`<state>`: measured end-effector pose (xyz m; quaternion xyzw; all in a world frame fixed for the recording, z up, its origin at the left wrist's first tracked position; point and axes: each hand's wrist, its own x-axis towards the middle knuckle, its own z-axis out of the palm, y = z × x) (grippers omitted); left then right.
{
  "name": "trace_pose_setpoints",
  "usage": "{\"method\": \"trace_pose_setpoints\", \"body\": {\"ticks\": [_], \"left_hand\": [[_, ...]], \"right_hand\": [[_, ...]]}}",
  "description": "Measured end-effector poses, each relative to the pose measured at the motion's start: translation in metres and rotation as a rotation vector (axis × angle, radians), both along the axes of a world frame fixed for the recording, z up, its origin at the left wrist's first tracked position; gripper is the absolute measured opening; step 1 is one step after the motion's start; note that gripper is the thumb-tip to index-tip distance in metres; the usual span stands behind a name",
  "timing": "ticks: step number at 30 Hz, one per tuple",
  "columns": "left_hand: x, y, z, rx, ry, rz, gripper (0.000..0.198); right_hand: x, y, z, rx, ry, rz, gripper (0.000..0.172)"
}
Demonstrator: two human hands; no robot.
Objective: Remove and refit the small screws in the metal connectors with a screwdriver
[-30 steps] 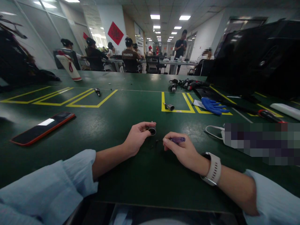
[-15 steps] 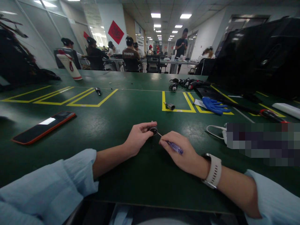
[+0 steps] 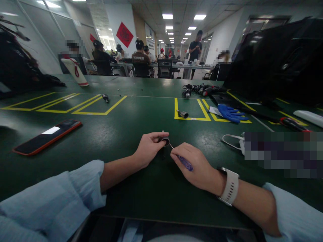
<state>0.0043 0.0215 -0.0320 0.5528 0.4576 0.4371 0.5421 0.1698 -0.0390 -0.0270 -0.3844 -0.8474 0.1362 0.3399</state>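
My left hand (image 3: pixel 148 148) pinches a small round metal part (image 3: pixel 165 141), its dark hollow end turned toward my right hand. Fingers and thumb cover much of that part, so its exact kind does not show. In my right hand (image 3: pixel 193 166) is a screwdriver (image 3: pixel 186 163) with a clear purple handle. Its thin shaft (image 3: pixel 171 146) points up and left, the tip at the rim or mouth of the metal part; whether it touches cannot be made out. Beyond my hands a similar metal cylinder with a thin stem (image 3: pixel 183 114) lies inside a yellow taped outline.
A phone-like slab with an orange edge (image 3: pixel 47 137) lies at left. Further back are a small dark metal piece (image 3: pixel 105 98), a white cup (image 3: pixel 75 72) and cabled metal parts (image 3: pixel 187 93). A blue glove (image 3: pixel 230 113) and a white cable (image 3: pixel 230 137) lie at right.
The screwdriver handle has swung slightly left and down in my right hand, and its shaft angle is a little steeper. My left hand and the metal part have barely moved.
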Motion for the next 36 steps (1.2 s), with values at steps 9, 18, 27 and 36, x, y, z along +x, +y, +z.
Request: {"method": "trace_pose_setpoints", "body": {"ticks": [9,18,27,36], "left_hand": [[0.0005,-0.0026,-0.0004,0.014,0.016,0.003,0.03],[-0.0007,-0.0009,-0.0012,0.027,0.037,-0.012,0.032],[-0.0005,-0.0034,0.0008,0.048,0.043,-0.008,0.027],[0.0008,0.0012,-0.002,0.029,-0.021,-0.004,0.024]], "right_hand": [[-0.0013,-0.001,-0.0025,0.034,-0.027,-0.002,0.011],[-0.0007,-0.0021,0.0009,0.02,-0.04,0.017,0.011],[-0.0015,-0.0004,-0.0015,0.035,-0.052,0.012,0.012],[0.0011,-0.0042,0.0043,-0.064,0.254,0.027,0.016]]}}
